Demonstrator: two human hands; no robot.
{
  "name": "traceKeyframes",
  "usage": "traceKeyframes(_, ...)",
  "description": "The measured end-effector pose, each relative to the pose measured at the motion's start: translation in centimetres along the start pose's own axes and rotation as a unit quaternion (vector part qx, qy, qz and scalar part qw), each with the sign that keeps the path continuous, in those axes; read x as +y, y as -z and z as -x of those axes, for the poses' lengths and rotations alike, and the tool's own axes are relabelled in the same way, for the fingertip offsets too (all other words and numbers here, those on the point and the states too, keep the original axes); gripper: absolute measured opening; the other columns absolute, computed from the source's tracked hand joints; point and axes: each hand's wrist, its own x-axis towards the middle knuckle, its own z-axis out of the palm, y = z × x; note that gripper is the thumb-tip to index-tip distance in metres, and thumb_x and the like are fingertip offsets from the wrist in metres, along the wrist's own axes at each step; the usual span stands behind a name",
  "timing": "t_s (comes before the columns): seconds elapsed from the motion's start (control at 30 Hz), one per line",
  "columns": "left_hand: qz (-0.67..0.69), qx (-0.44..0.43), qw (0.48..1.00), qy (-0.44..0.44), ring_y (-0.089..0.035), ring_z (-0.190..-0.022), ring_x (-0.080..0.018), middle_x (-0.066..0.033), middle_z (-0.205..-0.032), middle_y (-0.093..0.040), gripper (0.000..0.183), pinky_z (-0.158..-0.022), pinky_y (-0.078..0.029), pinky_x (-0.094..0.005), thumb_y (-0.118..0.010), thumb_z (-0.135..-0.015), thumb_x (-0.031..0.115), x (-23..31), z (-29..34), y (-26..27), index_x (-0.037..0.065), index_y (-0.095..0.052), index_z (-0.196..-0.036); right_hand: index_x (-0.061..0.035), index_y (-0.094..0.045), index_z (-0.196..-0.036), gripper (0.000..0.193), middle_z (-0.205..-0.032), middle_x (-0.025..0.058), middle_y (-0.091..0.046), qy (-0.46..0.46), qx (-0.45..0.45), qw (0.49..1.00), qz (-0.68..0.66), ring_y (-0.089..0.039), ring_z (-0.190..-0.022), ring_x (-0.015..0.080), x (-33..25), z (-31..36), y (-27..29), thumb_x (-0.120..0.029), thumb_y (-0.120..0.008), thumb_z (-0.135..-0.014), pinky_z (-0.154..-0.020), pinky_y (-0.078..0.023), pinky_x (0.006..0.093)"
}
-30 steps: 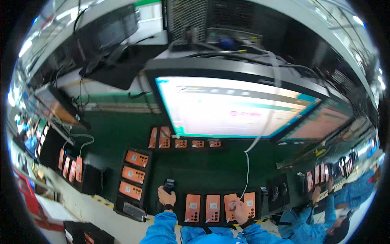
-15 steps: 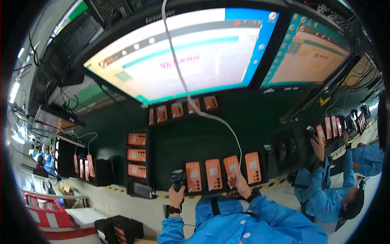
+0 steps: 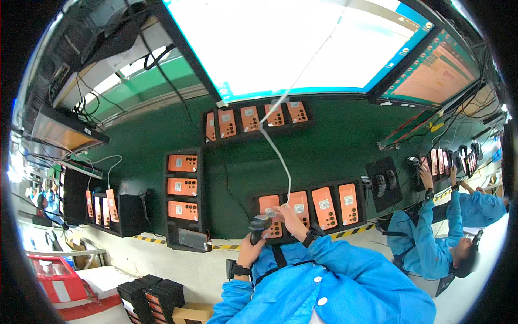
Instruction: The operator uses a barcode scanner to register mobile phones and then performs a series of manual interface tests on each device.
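Note:
A dark handheld barcode scanner (image 3: 260, 223) is gripped in my left hand (image 3: 250, 251), its head beside the lower part of the leftmost orange phone (image 3: 268, 203). That phone lies with several others, backs up with white labels, in a black tray (image 3: 362, 216) along the table's near edge. My right hand (image 3: 294, 225) reaches over the gap between the leftmost phone and the second phone (image 3: 300, 209). Its fingers are closed on the lower end of a white cable (image 3: 280, 160) hanging from above; the cable's tip is hidden.
Another black tray (image 3: 200, 186) holds three orange phones and a dark one at left; a third tray (image 3: 237, 132) stands below the large monitor (image 3: 286, 48). Phones on cables stand in a black holder (image 3: 127, 213) at far left. A co-worker (image 3: 431, 243) sits at right.
My right hand with the white cable has moved left along the tray, from the third phone to the leftmost ones. The scanner in my left hand has come in beside it. The view has shifted.

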Motion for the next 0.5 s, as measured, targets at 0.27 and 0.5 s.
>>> traceKeyframes(0.27, -0.056, 0.194, 0.978, -0.057, -0.063, -0.083, -0.0354, -0.0177, -0.086, -0.065, 0.035, -0.076, -0.048, -0.0445, -0.068, -0.07, 0.016, -8.2, -9.7, 3.4, -0.001, -0.06, -0.099, -0.0125, -0.045, -0.084, 0.028, -0.116, 0.0182, -0.062, -0.034, 0.081, 0.986, -0.145, -0.061, -0.102, 0.0281, -3.9, 2.0, 0.1, -0.033, -0.032, -0.098, -0.088, -0.046, 0.0377)
traceKeyframes(0.5, -0.083, 0.27, 0.907, -0.314, -0.061, -0.078, -0.0305, -0.0145, -0.095, -0.064, 0.031, -0.071, -0.05, -0.0392, -0.057, -0.078, 0.002, -0.1, -8.1, -1.3, 0.001, -0.059, -0.109, -0.0068, -0.052, -0.082, 0.031, -0.103, 0.012, -0.064, 0.012, 0.137, 0.986, -0.09, -0.06, -0.096, 0.0206, -3.8, 4.3, 1.0, -0.029, -0.039, -0.099, -0.079, -0.048, 0.0332)
